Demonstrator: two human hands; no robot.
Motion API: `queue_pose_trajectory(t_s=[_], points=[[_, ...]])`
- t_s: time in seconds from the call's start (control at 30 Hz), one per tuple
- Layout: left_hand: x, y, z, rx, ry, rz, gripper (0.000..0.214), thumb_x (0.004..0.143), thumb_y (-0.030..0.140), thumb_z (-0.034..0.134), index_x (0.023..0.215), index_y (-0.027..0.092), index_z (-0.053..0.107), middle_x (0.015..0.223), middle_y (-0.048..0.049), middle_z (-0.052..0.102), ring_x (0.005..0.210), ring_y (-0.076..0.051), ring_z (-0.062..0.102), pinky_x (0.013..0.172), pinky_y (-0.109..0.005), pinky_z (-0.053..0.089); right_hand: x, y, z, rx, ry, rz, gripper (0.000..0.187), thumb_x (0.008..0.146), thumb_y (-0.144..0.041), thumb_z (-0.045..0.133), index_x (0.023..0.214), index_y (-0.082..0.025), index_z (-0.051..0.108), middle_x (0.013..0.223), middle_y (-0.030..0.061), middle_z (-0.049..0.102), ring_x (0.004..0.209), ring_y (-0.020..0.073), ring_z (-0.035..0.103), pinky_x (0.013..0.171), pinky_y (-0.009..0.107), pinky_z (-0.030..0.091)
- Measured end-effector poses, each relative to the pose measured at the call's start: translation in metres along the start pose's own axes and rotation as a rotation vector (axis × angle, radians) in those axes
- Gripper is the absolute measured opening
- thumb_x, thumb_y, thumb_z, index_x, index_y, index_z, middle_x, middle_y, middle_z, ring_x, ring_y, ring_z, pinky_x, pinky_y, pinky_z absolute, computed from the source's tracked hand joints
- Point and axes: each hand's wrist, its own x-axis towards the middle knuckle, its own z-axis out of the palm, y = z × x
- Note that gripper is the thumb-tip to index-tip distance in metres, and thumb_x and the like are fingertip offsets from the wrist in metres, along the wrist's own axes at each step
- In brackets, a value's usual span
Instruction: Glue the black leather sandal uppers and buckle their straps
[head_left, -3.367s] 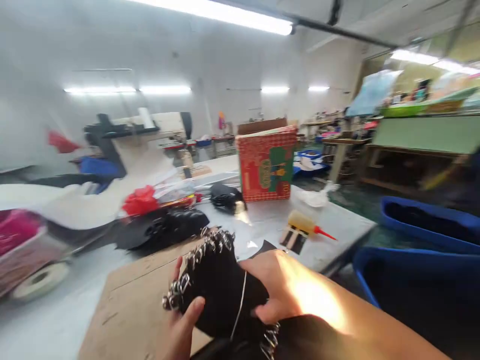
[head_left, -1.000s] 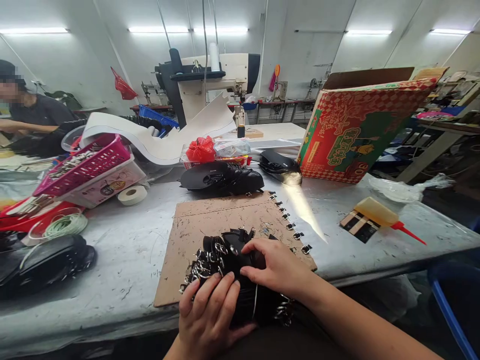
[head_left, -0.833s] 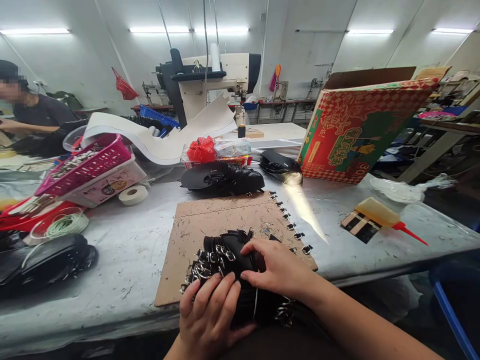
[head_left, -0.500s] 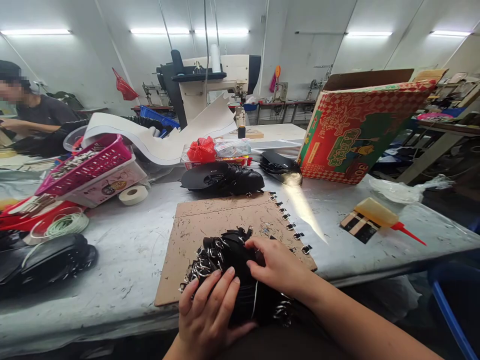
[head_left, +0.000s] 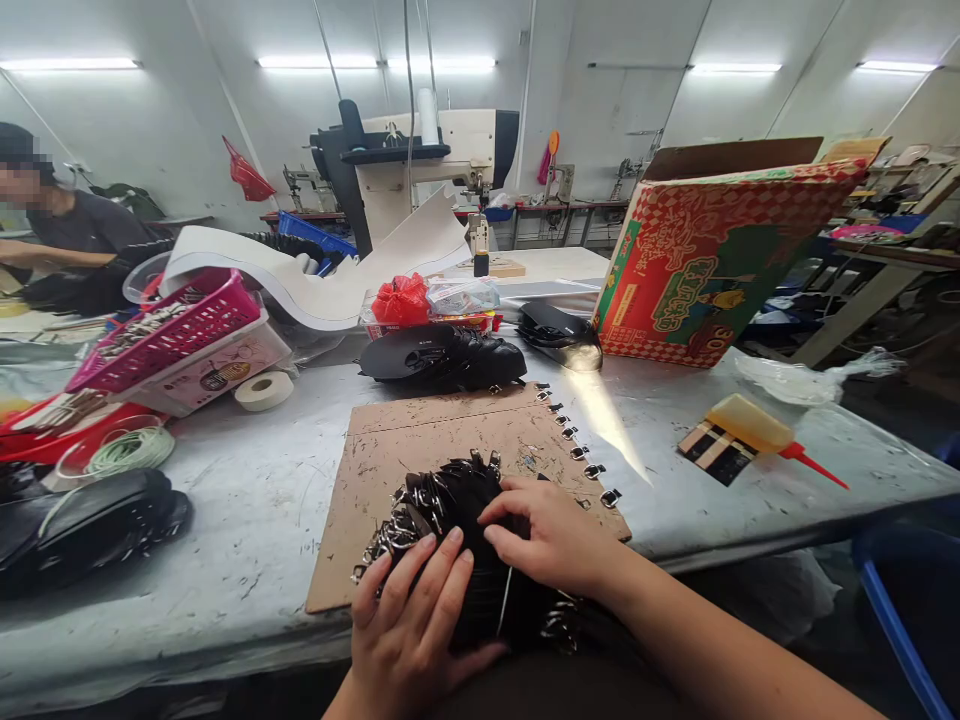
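A bundle of black leather pieces with silver buckles lies partly on the brown cardboard sheet in front of me. My left hand rests on its near left side, fingers spread and extended, thumb stretched across the lower part. My right hand is at the bundle's right side, thumb and forefinger closed together on the edge of a black leather piece, which its fingers mostly hide. A thin white line shows below it. Small buckles on black tabs line the cardboard's right edge.
Behind the cardboard are stacked black pieces and a sewing machine. A red printed carton and a glue bottle stand to the right. Leftward are a pink basket, a tape roll and black bundles. A person sits far left.
My right hand has shifted slightly left over the bundle, its thumb and forefinger drawing closer together. The left hand stays on the bundle, and the view has moved a little.
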Motion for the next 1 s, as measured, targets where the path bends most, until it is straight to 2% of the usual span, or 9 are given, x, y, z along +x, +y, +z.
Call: queue_pose_trajectory(t_s=[0.13,0.37,0.5,0.57,0.73,0.9,1.0], points=[[0.0021,-0.0006,-0.0007,-0.002,-0.004,-0.003,0.049,0.082,0.055,0.047,0.092,0.012,0.067,0.092,-0.0105,0.072,0.094,-0.023,0.056,0.099,-0.039,0.024,0.0019,0.001,-0.0033,0.066,-0.027,0.03,0.012,0.072,-0.023,0.07,0.083,-0.018,0.07,0.079,0.0022,0.059,0.074,0.0154,0.056,0.068,0.025,0.041],[0.0047,-0.0011,0.0003,0.005,-0.003,0.006,0.05,0.082,0.056,0.045,0.092,0.012,0.067,0.09,-0.0094,0.073,0.092,-0.023,0.056,0.098,-0.039,0.025,0.0035,0.0047,-0.001,0.093,-0.032,0.055,0.004,0.075,-0.017,0.066,0.078,-0.018,0.068,0.078,0.0005,0.06,0.072,0.0134,0.055,0.066,0.024,0.04],[0.0031,-0.0008,0.0,0.004,-0.003,0.002,0.05,0.081,0.057,0.046,0.093,0.013,0.067,0.09,-0.0092,0.072,0.092,-0.024,0.057,0.096,-0.04,0.026,0.0008,0.0012,0.0003,0.032,0.001,0.067,0.024,0.072,-0.009,0.062,0.094,-0.018,0.059,0.079,-0.0003,0.061,0.066,0.0139,0.055,0.061,0.025,0.041],[0.0022,-0.0007,-0.0001,0.005,-0.007,0.0,0.05,0.082,0.057,0.045,0.093,0.013,0.067,0.09,-0.0093,0.072,0.092,-0.024,0.057,0.096,-0.04,0.027,0.0008,-0.0004,0.0005,0.011,-0.005,0.028,0.031,0.072,-0.005,0.057,0.1,-0.019,0.056,0.084,-0.0001,0.062,0.071,0.0148,0.057,0.065,0.026,0.042],[0.0016,-0.0008,-0.0006,0.003,-0.003,-0.002,0.049,0.081,0.056,0.046,0.092,0.012,0.066,0.089,-0.0102,0.072,0.092,-0.024,0.056,0.095,-0.04,0.027,0.0035,-0.0004,0.0011,-0.027,-0.047,-0.052,0.026,0.075,-0.004,0.049,0.089,-0.02,0.064,0.09,0.0019,0.065,0.086,0.0161,0.058,0.079,0.027,0.043],[0.0033,-0.0014,-0.0007,-0.023,-0.014,0.001,0.048,0.082,0.055,0.045,0.091,0.013,0.065,0.09,-0.0113,0.072,0.095,-0.024,0.055,0.096,-0.04,0.026,0.0024,0.0003,0.0003,0.032,-0.035,-0.027,0.012,0.078,-0.02,0.061,0.088,-0.018,0.067,0.087,0.0027,0.066,0.082,0.0168,0.059,0.074,0.027,0.044],[0.005,-0.0024,0.0003,-0.06,-0.058,-0.009,0.049,0.082,0.056,0.043,0.089,0.013,0.065,0.096,-0.0114,0.071,0.097,-0.024,0.055,0.098,-0.04,0.024,0.002,0.0004,-0.0003,0.026,-0.039,-0.022,0.011,0.077,-0.018,0.063,0.088,-0.018,0.067,0.087,0.003,0.067,0.083,0.0171,0.059,0.074,0.028,0.043]])
